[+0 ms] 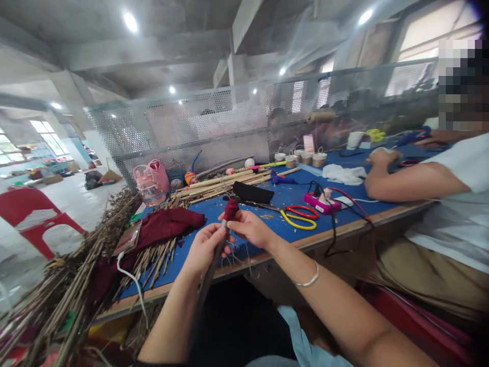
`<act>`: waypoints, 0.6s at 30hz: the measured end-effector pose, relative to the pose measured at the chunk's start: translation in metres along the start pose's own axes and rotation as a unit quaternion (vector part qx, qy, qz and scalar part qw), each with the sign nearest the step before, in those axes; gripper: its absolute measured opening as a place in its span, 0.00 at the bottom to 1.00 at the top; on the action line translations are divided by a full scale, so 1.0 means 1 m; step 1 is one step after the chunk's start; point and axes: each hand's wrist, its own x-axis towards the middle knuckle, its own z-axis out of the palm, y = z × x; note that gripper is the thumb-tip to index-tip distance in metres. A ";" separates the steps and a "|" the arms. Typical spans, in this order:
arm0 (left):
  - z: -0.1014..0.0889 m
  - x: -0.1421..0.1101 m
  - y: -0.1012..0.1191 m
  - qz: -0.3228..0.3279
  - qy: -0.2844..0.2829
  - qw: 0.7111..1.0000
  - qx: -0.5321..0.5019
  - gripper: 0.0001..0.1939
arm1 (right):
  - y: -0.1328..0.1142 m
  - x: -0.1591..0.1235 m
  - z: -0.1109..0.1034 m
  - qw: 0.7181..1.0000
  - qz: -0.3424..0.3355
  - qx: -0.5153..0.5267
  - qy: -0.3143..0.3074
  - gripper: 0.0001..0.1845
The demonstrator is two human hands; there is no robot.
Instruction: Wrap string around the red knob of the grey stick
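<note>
Both hands meet over the front edge of the blue table around a dark stick (209,280) whose top is covered with a bunched dark red cloth (231,209). My left hand (204,247) is closed around the stick just under the cloth. Fingers of my right hand (250,228) pinch at the neck, where the cloth meets the stick. A thin pale string (248,252) dangles in loose loops below my fingers. Scissors (300,216) with one red and one yellow handle lie just right of my hands, by a black cloth-like piece (252,193).
Dark red cloth (168,224) and a phone (128,238) on a white cable rest on dried stalks (64,285) at left. Behind are pale sticks (217,188) and a blue glue gun (281,178). A purple power strip (322,203) with cords lies near a co-worker's arm (408,181).
</note>
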 end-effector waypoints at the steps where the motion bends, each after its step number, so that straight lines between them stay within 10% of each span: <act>1: -0.003 0.005 -0.003 -0.016 -0.009 1.000 -0.023 0.19 | 0.004 0.006 -0.003 1.000 -0.002 -0.003 0.000 0.23; 12: -0.009 0.019 -0.025 0.114 0.219 0.956 0.159 0.26 | 0.041 0.052 -0.029 0.996 0.062 -0.064 0.005 0.22; 18: -0.010 0.030 -0.017 0.034 0.138 0.988 0.060 0.28 | 0.043 0.049 -0.032 0.998 0.046 -0.032 0.015 0.24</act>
